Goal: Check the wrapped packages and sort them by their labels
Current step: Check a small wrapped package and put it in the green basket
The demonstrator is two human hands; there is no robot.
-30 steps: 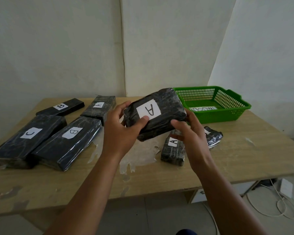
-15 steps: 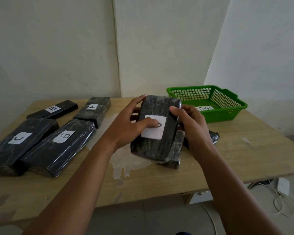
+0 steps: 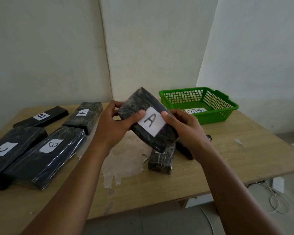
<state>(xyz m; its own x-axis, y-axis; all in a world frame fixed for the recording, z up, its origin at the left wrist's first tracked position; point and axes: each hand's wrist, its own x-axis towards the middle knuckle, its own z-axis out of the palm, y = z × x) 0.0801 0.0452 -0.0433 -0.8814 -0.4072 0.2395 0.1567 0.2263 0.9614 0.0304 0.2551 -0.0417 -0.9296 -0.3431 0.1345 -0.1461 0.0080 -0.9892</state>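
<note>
I hold a black wrapped package with a white "A" label above the table's middle, tilted, label facing me. My left hand grips its left edge, thumb on the top face. My right hand grips its right side, thumb by the label. Below it lie two more black packages, one near me and one largely hidden behind my right wrist. On the left lie packages marked C, B, B and A.
A green plastic basket with a paper label inside stands at the table's back right. The wooden table has worn, peeling patches in the middle. White cables and a socket lie on the floor at right. Walls stand close behind.
The held package has been turned in both hands, from upright with the label partly under my left thumb to tilted with the "A" fully showing. It has also risen off the packages below.
</note>
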